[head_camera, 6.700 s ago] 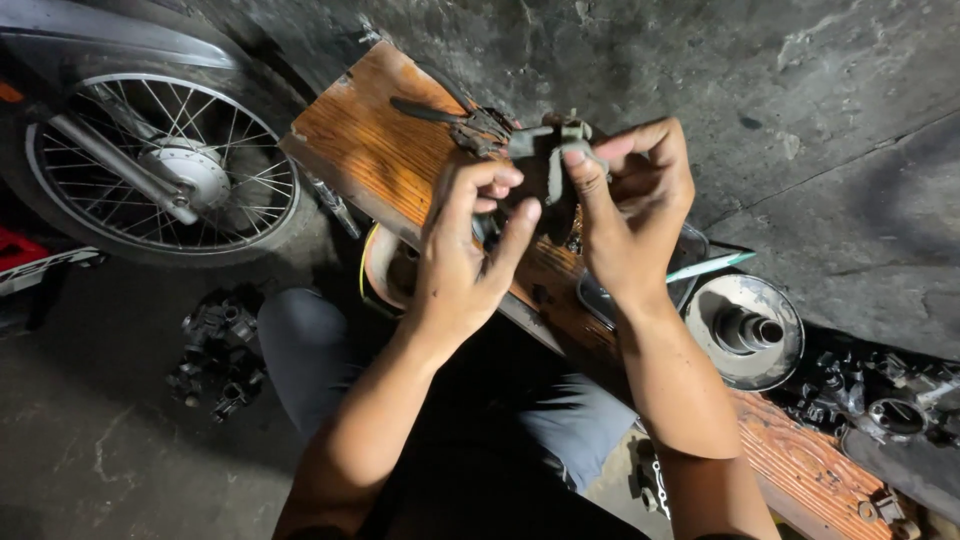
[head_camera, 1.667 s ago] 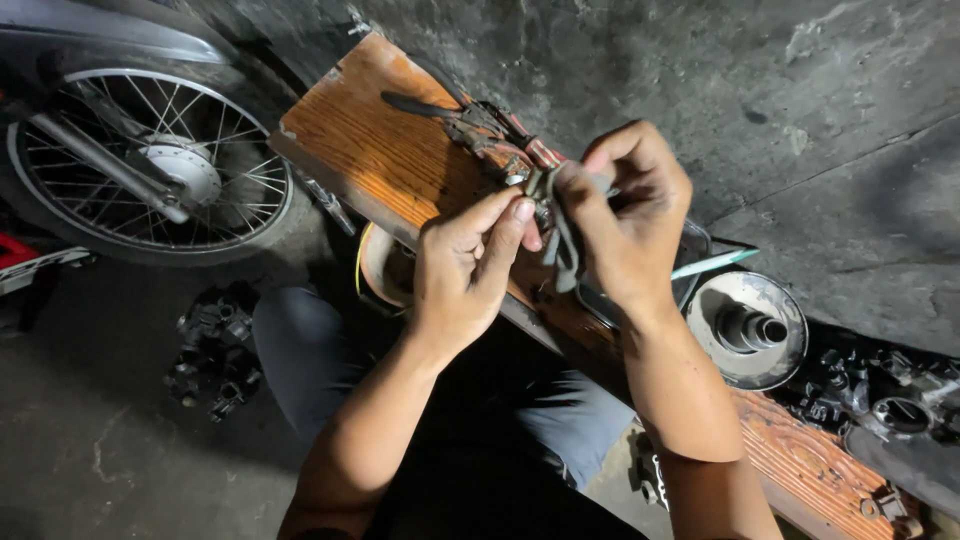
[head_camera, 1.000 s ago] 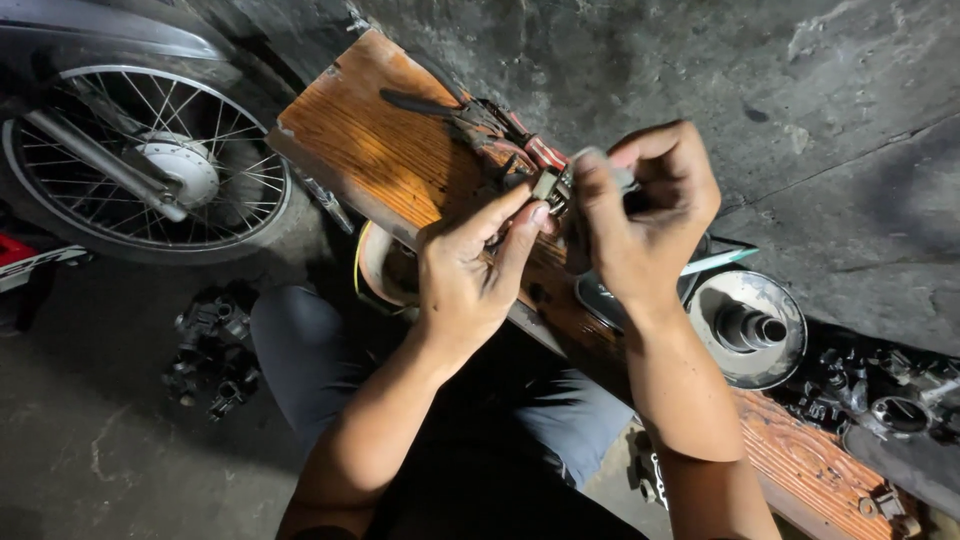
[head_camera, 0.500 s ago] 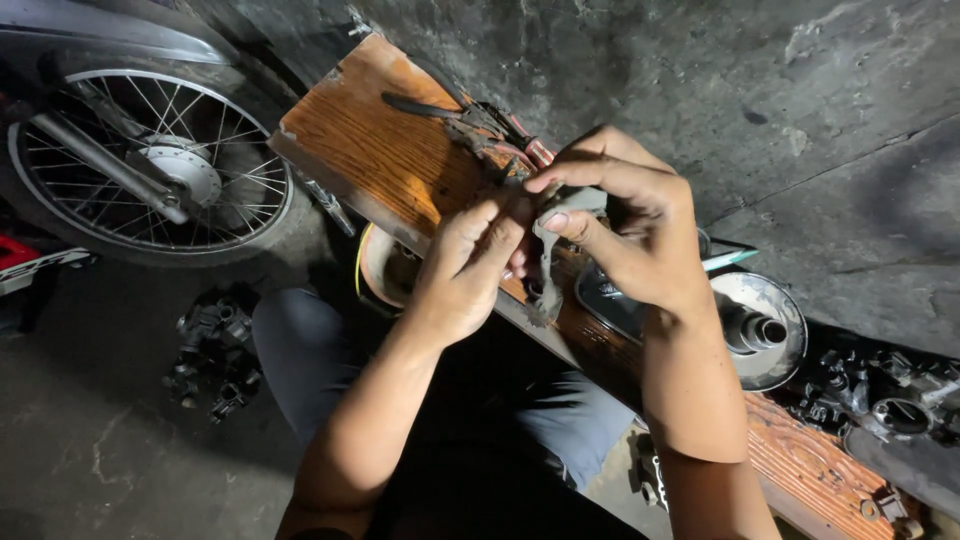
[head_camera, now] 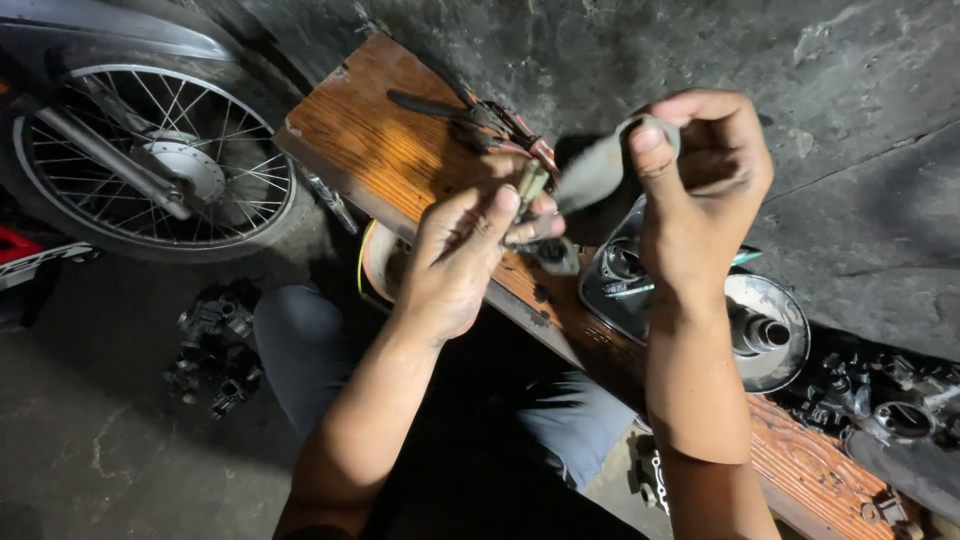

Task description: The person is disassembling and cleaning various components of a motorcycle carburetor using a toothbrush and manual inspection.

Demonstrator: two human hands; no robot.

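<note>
My left hand (head_camera: 460, 255) pinches a small pale connector piece (head_camera: 530, 185) on a dark wire end above the wooden board (head_camera: 380, 150). My right hand (head_camera: 700, 190) is raised higher and to the right, its thumb and fingers gripping one end of a grey strip of tape or sleeve (head_camera: 600, 170) that stretches from the connector. Red and dark wires with pliers (head_camera: 470, 112) lie on the board just behind my hands.
A spoked motorcycle wheel (head_camera: 160, 165) stands at the left. A round metal engine part (head_camera: 760, 330) sits by the board at the right, with dark engine pieces (head_camera: 890, 400) beyond. More dark parts (head_camera: 215, 345) lie on the concrete floor left of my knee.
My right hand has lifted up and away to the right, drawing the grey strip out from the connector. My left hand stays over the board holding the piece.
</note>
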